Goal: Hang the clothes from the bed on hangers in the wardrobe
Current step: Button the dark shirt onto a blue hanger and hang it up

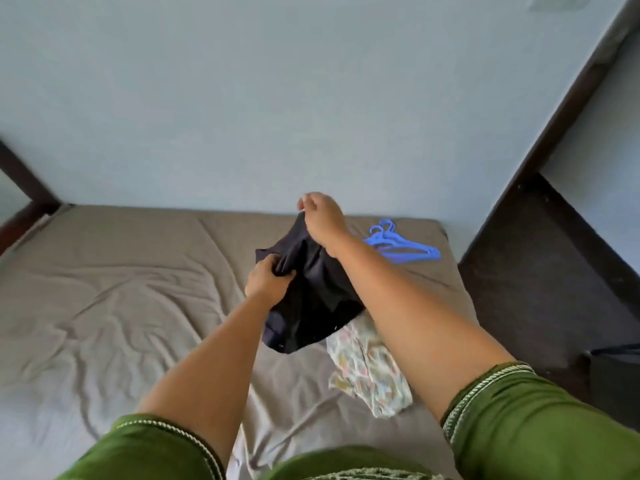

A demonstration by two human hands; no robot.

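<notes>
Centrally, a dark navy garment [311, 292] was held up above the bed [104, 306] by both hands of a person in green short sleeves [540, 420] edged with pale corded trim. The right hand [322, 216] was raised higher and farther from the camera, its fingers pinched closed on the topmost edge of the garment, so that the cloth hung down from that point. The left hand [266, 278] sat lower and to the left, clenched around a gathered fold of the same garment near its upper left corner. The lower hem of the dark cloth draped toward the mattress and overlapped the near end of a pale floral-print garment [367, 372], which lay crumpled on the bed beneath the right forearm. Several blue plastic hangers [401, 244] lay in a loose stack on the far right part of the bed, near the wall and well apart from the left hand; the right wrist partly covered their left ends. The bed was spread with a wrinkled grey-brown sheet, with creases running across its left half. A plain pale blue wall [277, 98] rose behind the bed. Dark wooden framing [540, 265] stood at the right edge of the view, and a similar dark member [20, 181] appeared at the far left. The wardrobe could not be identified with certainty.
</notes>
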